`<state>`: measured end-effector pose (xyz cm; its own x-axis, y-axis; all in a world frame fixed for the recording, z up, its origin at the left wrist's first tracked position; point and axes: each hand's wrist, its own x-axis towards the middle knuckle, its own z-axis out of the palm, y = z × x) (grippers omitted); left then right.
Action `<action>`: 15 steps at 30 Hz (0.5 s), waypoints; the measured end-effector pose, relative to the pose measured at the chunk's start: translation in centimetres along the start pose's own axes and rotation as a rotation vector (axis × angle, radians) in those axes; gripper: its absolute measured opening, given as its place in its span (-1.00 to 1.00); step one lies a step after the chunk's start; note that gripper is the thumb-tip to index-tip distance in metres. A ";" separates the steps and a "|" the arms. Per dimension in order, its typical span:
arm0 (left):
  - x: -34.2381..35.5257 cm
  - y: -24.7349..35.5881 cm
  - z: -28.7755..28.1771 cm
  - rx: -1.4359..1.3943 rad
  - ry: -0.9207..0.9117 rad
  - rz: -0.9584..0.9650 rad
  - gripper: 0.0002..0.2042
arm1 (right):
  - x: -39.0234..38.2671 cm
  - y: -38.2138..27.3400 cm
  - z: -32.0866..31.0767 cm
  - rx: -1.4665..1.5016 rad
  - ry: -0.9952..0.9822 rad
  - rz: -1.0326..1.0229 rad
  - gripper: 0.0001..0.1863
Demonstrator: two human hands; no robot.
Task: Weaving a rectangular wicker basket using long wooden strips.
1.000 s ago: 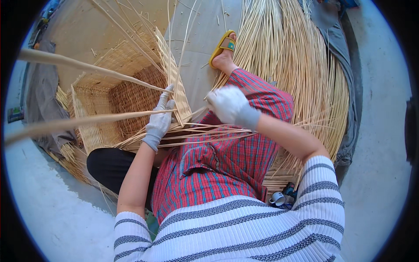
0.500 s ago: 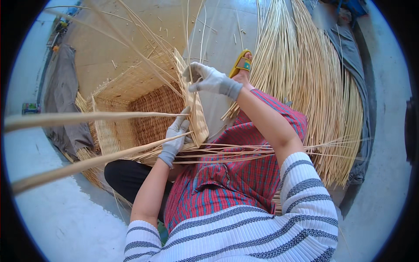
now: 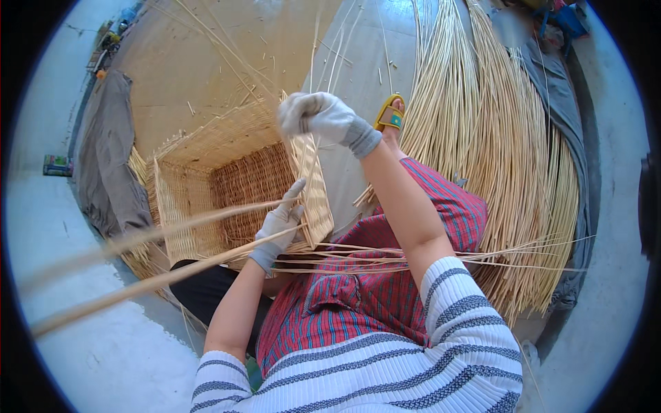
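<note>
A rectangular wicker basket (image 3: 194,196), pale at the walls with a browner panel inside, lies tilted with its opening toward me. In a pale glove, my left hand (image 3: 279,227) is closed around its near right rim, index finger stretched along the edge. Two long wicker rods (image 3: 172,275) jut from beside that hand toward the left. My right hand (image 3: 320,118), gloved too, is curled above the upper end of the woven right side (image 3: 315,186). Motion blurs its fingertips, hiding what they hold. Thin upright rods rise behind this hand.
A big bundle of peeled rods (image 3: 475,158) spreads over the floor at right, beside a grey cloth (image 3: 561,124). More loose rods (image 3: 385,258) cross my checked red apron (image 3: 310,310). My foot in a yellow sandal (image 3: 390,113) is beyond. Another grey cloth (image 3: 103,151) hangs at left.
My right hand has moved a little left and upward, its fingers curling from a looser pinch. The rods on the left have swung downward. My left hand keeps its hold on the rim.
</note>
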<state>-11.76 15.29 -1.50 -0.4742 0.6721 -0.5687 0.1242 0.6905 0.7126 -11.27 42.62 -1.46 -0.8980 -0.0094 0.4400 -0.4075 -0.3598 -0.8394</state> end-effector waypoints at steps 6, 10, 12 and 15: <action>1.8 -4.5 -1.8 -0.259 -0.127 0.149 -0.45 | -3.6 9.9 3.8 -0.960 1.038 0.264 -0.32; 0.7 -1.4 -0.5 -0.271 -0.183 -0.005 -0.44 | -6.1 12.6 6.2 0.006 1.217 0.690 -0.36; 0.3 -2.2 0.1 -0.272 -0.061 0.114 -0.44 | -6.1 13.3 7.5 -0.104 1.078 0.640 -0.43; -0.2 -3.9 1.7 -0.211 0.093 0.141 -0.44 | -5.5 13.6 9.6 -0.315 1.022 0.477 -0.50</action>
<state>-10.65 12.96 -4.88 -0.5444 0.7237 -0.4241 0.0152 0.5141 0.8576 -10.26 28.80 -12.18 -0.6281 0.7252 -0.2820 0.1126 -0.2739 -0.9551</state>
